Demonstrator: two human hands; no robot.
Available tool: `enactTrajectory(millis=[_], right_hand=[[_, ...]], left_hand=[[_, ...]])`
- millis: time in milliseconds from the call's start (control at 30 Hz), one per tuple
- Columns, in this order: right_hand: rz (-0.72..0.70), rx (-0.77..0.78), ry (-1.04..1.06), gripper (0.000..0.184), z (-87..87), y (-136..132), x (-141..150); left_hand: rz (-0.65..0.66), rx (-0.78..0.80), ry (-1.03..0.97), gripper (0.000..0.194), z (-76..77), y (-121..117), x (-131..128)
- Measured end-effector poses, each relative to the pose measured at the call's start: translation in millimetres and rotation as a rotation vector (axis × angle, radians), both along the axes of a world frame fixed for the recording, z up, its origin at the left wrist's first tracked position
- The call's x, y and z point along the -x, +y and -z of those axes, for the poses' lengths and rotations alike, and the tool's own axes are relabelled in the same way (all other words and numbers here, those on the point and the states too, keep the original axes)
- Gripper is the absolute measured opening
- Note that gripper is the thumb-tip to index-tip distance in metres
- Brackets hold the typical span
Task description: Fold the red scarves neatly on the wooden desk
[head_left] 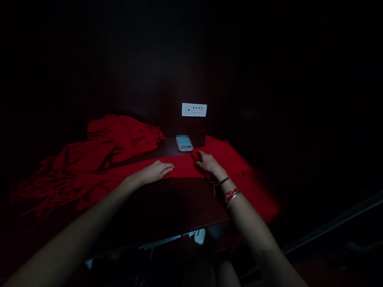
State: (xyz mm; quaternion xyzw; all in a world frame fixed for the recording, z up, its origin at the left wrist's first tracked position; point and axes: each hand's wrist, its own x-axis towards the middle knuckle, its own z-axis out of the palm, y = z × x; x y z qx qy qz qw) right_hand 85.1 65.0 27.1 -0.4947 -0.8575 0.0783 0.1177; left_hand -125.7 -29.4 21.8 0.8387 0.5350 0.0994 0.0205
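Note:
A red fringed scarf [187, 165] lies in a long flat strip across the dark tabletop. My left hand [157, 171] rests palm down on the strip, its fingers stretched out to the right over the cloth. To the right, my right hand [208, 163] lies on the scarf where the strip meets a wider red part [229, 153]. Its thumb and forefinger are apart, touching the fabric; the other fingers are mostly hidden. A dark band and a red bracelet circle the right wrist.
A bunched red fringed cloth [116, 133] is heaped at the back left. Behind the strip lies a phone [184, 143] with a blurred screen. A white socket panel [194, 110] is on the dark wall. Below the table's front edge is a white object [199, 236].

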Motion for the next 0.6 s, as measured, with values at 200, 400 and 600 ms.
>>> enactTrajectory(millis=[200, 400, 600], right_hand=[[-0.124, -0.053, -0.034, 0.041, 4.9, 3.2, 3.5], [-0.487, -0.151, 0.146, 0.029, -11.3, -12.7, -0.9], [-0.776, 0.11, -0.031, 0.042, -17.1, -26.5, -2.9]], left_hand=[[0.083, -0.037, 0.076, 0.027, -1.8, -4.4, -0.4], [0.186, -0.188, 0.252, 0.017, -5.2, -12.7, -7.7], [0.166, -0.232, 0.324, 0.021, -16.4, -16.3, -4.1]])
